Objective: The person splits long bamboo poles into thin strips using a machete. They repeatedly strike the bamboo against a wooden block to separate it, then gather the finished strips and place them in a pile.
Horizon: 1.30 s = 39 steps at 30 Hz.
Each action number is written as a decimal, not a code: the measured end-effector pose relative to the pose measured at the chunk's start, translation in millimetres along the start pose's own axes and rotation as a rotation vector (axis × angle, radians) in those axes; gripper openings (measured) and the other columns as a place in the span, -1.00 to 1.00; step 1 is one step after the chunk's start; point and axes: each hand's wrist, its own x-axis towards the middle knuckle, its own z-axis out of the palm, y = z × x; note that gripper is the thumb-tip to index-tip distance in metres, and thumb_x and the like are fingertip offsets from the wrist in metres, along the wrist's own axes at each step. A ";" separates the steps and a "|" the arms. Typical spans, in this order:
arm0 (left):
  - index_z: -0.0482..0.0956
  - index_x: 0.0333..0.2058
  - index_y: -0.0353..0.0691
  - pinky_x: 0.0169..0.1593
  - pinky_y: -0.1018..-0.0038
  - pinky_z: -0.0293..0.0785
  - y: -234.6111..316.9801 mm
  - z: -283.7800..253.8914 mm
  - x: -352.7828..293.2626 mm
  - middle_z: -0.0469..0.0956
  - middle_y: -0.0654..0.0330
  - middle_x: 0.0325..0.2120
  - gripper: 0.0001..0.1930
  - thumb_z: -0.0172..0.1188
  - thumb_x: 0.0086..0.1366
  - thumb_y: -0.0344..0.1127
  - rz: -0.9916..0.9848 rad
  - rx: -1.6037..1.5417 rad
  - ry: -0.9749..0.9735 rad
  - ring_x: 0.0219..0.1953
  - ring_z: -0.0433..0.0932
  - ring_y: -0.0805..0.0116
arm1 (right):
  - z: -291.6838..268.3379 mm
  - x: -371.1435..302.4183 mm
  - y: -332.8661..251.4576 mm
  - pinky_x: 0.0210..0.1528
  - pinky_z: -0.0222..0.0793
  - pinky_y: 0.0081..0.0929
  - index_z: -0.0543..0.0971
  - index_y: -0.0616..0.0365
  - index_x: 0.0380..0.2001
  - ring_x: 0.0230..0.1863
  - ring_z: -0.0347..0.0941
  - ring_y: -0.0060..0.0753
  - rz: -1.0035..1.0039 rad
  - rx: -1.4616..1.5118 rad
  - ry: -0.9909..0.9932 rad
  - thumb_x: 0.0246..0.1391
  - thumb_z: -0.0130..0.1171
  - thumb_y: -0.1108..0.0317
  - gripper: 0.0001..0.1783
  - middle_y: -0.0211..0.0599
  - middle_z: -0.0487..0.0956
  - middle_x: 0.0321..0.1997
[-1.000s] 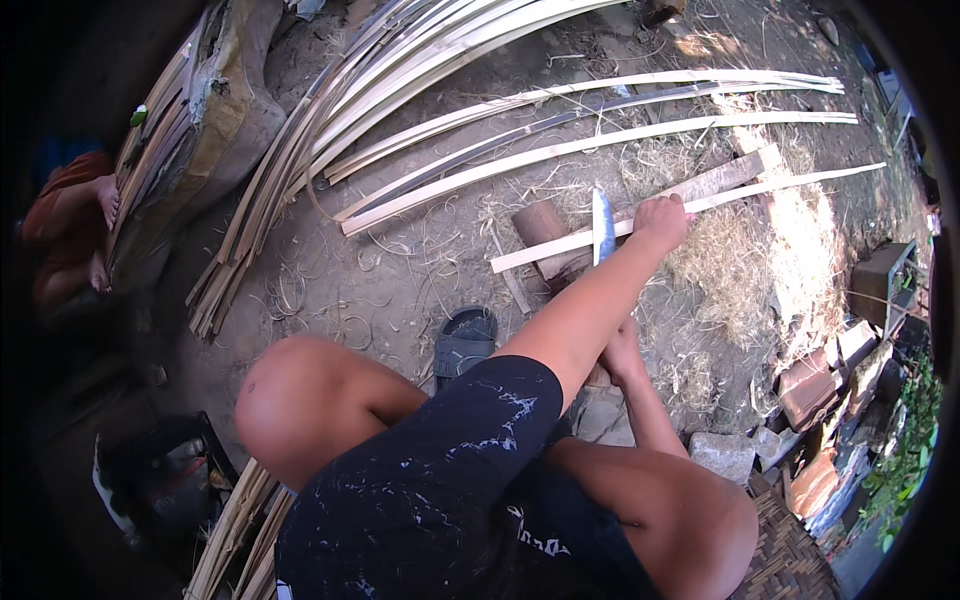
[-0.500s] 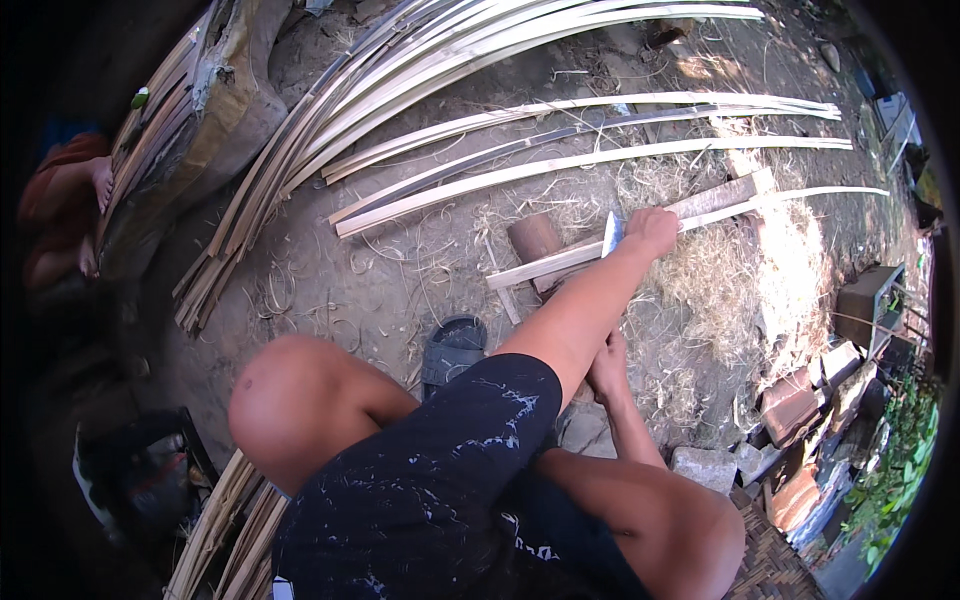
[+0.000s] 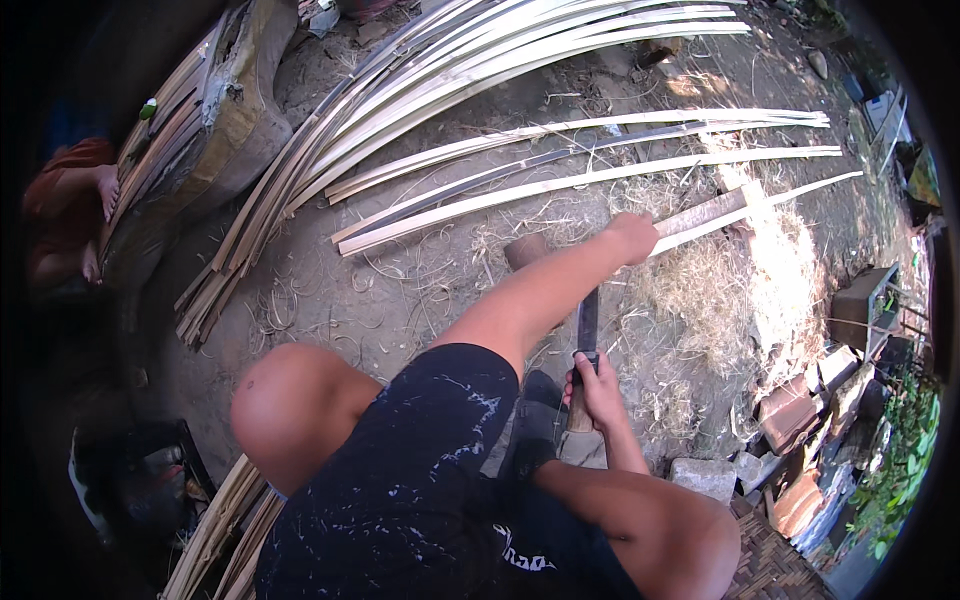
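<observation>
My left arm reaches across to the far right, and my left hand [image 3: 633, 238] is closed around a pale bamboo strip [image 3: 805, 191]. The strip runs alongside a flat wooden board [image 3: 705, 212], and its near end is hidden behind my forearm. Below that arm, my right hand [image 3: 600, 392] grips a long knife by its handle. The dark knife blade [image 3: 588, 325] points away from me, its tip hidden by my left forearm. A short round wood block [image 3: 525, 250] lies just beyond the left forearm.
Long split bamboo strips [image 3: 590, 180] lie across the ground, with a larger bundle [image 3: 400, 90] behind. Shavings [image 3: 700, 285] litter the dirt. Bricks and stones [image 3: 785, 410] are piled at right. Another person's feet [image 3: 105, 190] show at far left, near a big log [image 3: 235, 120].
My left hand has moved slightly left and down. The knife has swung from beside the left hand to below the left forearm, and my right hand now shows more fully.
</observation>
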 end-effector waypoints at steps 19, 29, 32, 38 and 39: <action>0.52 -0.33 -0.34 -0.28 0.20 0.45 -71.5 3.5 -308.1 0.57 -0.10 -0.49 -0.58 0.02 0.39 -0.01 -0.491 -0.479 -0.142 -0.40 0.58 0.02 | -171.1 38.7 -47.2 -0.36 0.49 0.03 0.44 0.19 0.04 -0.39 0.57 0.22 -0.282 -0.999 0.754 0.29 0.02 0.04 -0.54 0.18 0.58 -0.36; 0.54 -0.36 -0.28 -0.34 0.04 0.44 -52.6 -7.8 -320.2 0.56 -0.12 -0.54 -0.59 -0.13 0.47 -0.08 -0.324 -0.165 0.040 -0.48 0.56 -0.16 | -182.5 7.4 -31.2 -0.35 0.51 -0.02 0.49 0.13 -0.03 -0.43 0.57 0.21 -0.318 -0.934 0.969 0.29 0.04 0.09 -0.63 0.10 0.60 -0.40; 0.56 -0.38 -0.29 -0.41 0.23 0.42 -74.6 -1.9 -336.1 0.51 0.06 -0.64 -0.54 -0.15 0.49 -0.05 -0.392 -0.476 -0.044 -0.58 0.51 0.15 | -158.2 4.3 -47.4 -0.32 0.52 -0.03 0.47 0.16 0.03 -0.42 0.58 0.13 -0.334 -0.901 0.851 0.29 0.04 0.09 -0.59 0.09 0.60 -0.41; 0.58 -0.41 -0.31 -0.42 0.37 0.37 -51.5 13.9 -328.2 0.45 0.15 -0.70 -0.51 -0.16 0.51 -0.06 -0.439 -0.703 -0.101 -0.60 0.42 0.36 | -84.6 5.4 -8.4 -0.26 0.52 -0.03 0.45 0.04 0.12 -0.35 0.58 0.14 -0.588 -1.019 0.693 0.28 0.05 0.06 -0.56 0.08 0.59 -0.39; 0.58 -0.40 -0.31 -0.42 0.40 0.36 -53.4 8.7 -332.6 0.46 0.16 -0.70 -0.53 -0.15 0.51 -0.08 -0.467 -0.689 -0.134 -0.60 0.42 0.40 | -91.8 11.2 -8.6 -0.25 0.52 -0.02 0.45 0.02 0.12 -0.34 0.58 0.15 -0.600 -1.028 0.742 0.27 0.05 0.05 -0.55 0.08 0.59 -0.38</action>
